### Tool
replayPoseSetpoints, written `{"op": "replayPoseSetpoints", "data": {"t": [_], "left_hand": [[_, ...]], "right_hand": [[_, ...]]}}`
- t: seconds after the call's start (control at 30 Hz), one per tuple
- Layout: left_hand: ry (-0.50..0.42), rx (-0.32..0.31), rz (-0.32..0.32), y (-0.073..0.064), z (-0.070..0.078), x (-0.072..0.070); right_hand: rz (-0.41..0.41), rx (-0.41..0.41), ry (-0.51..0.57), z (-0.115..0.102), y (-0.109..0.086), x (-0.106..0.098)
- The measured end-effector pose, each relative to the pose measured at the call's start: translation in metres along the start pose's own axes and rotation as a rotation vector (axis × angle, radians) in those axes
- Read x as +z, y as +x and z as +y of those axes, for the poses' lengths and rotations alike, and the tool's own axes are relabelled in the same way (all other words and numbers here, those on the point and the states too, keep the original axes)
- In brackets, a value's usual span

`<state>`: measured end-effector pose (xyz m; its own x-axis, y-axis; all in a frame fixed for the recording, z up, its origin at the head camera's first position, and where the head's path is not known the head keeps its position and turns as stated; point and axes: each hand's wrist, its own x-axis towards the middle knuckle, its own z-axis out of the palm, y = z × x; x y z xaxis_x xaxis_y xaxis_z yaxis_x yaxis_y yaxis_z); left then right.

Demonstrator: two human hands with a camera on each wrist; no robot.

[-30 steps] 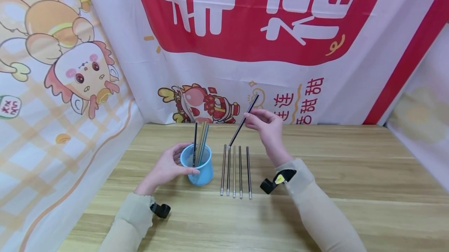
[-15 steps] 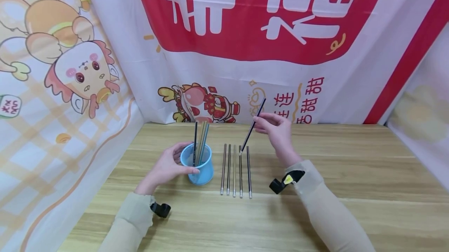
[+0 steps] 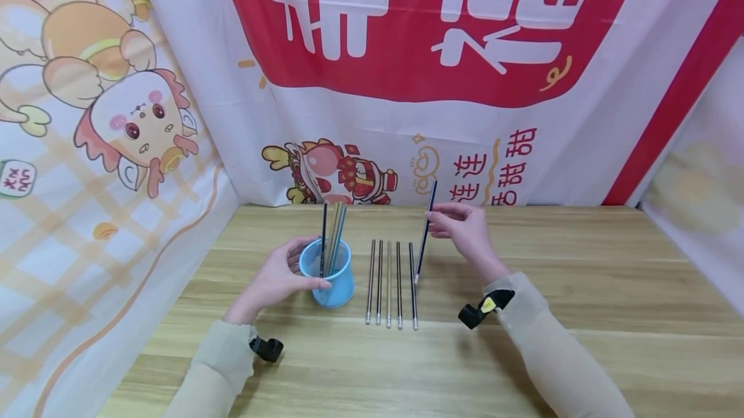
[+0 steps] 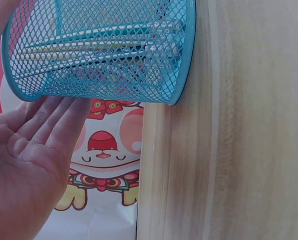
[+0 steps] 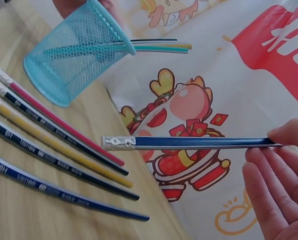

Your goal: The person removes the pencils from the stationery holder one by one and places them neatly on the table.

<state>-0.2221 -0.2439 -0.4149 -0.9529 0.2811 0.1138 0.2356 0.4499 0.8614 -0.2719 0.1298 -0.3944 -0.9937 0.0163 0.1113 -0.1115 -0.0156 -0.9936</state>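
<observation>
My left hand [image 3: 279, 279] holds a light-blue mesh pencil cup [image 3: 336, 290] upright on the table, thumb at its near side and fingers at its far side. Several pencils [image 3: 334, 227] stand in the cup, leaning slightly. My right hand [image 3: 467, 230] pinches a dark-blue pencil [image 5: 199, 142] near its upper end, with its silver eraser end [image 5: 117, 143] pointing down. To the cup's right lies a row of several pencils, among them a red one [image 5: 63, 117], a yellow one [image 5: 63, 141] and a blue one [image 5: 63, 192]. The held pencil's lower end is beside the row's rightmost pencil.
The wood-grain table [image 3: 558, 314] extends to both sides of the row and in front of it. A printed white and red cloth [image 3: 407, 121] hangs along the back edge. Another patterned cloth [image 3: 186, 263] closes off the left side.
My right hand has moved right and slightly down with the pencil, passing over the row to its right end. The pencil is now more upright. My left hand and the cup stay put.
</observation>
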Motion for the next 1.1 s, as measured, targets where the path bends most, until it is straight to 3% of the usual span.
{"op": "replayPoseSetpoints", "data": {"t": [0.3, 0.47, 0.7, 1.1], "left_hand": [[-0.009, -0.006, -0.004, -0.001, 0.002, 0.0], [-0.025, -0.02, 0.003, -0.001, 0.003, 0.0], [-0.029, -0.016, 0.004, -0.001, 0.004, -0.001], [-0.031, -0.014, -0.007, -0.001, 0.003, -0.001]], "right_hand": [[-0.025, 0.091, -0.11, 0.015, -0.005, -0.011], [-0.079, 0.155, -0.175, 0.026, -0.009, -0.013], [-0.141, 0.247, -0.137, 0.043, -0.014, -0.009], [-0.134, 0.263, -0.201, 0.06, -0.021, 0.002]]}}
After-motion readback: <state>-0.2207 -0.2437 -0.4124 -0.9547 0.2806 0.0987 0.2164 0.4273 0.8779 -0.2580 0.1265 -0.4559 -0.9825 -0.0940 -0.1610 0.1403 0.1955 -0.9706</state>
